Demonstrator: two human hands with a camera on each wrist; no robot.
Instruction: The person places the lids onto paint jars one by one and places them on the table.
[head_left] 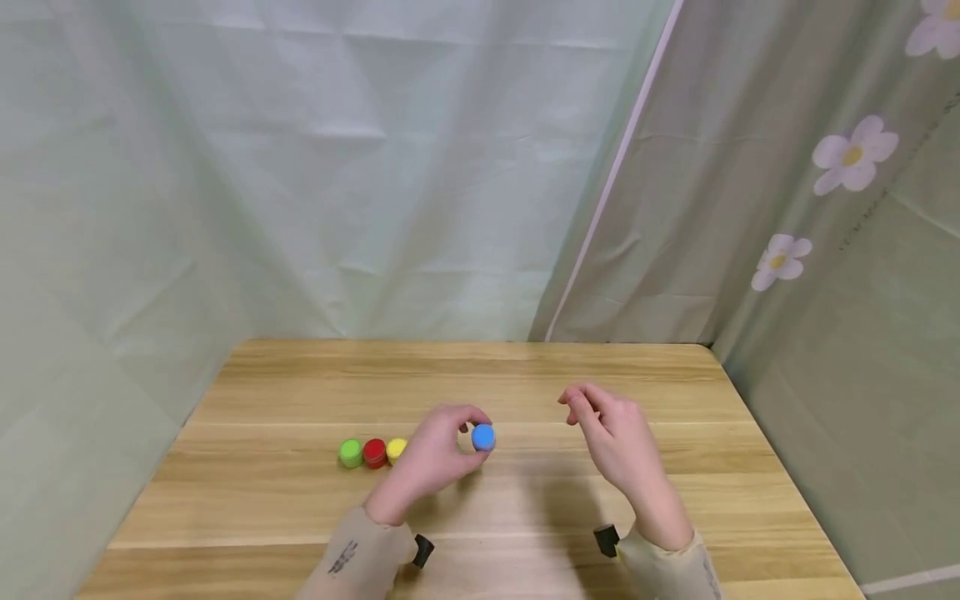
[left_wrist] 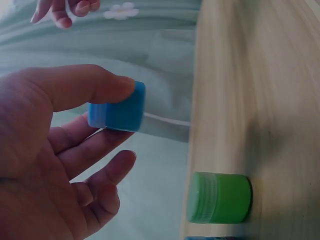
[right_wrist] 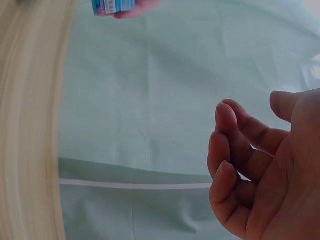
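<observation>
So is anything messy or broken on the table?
Nothing looks broken or spilled. The small green round cap, red round cap and yellow round cap sit in a neat row on the wooden table. The left hand pinches a blue round cap.

On my wooden tabletop (head_left: 525, 375), a green cap (head_left: 350, 452), red cap (head_left: 374, 452) and yellow cap (head_left: 395, 449) sit in a touching row, left of centre.

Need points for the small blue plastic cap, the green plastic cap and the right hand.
small blue plastic cap (head_left: 483, 437), head view, on its round top face.
green plastic cap (head_left: 350, 452), head view, on its top face.
right hand (head_left: 611, 435), head view, on the back of the hand.
</observation>
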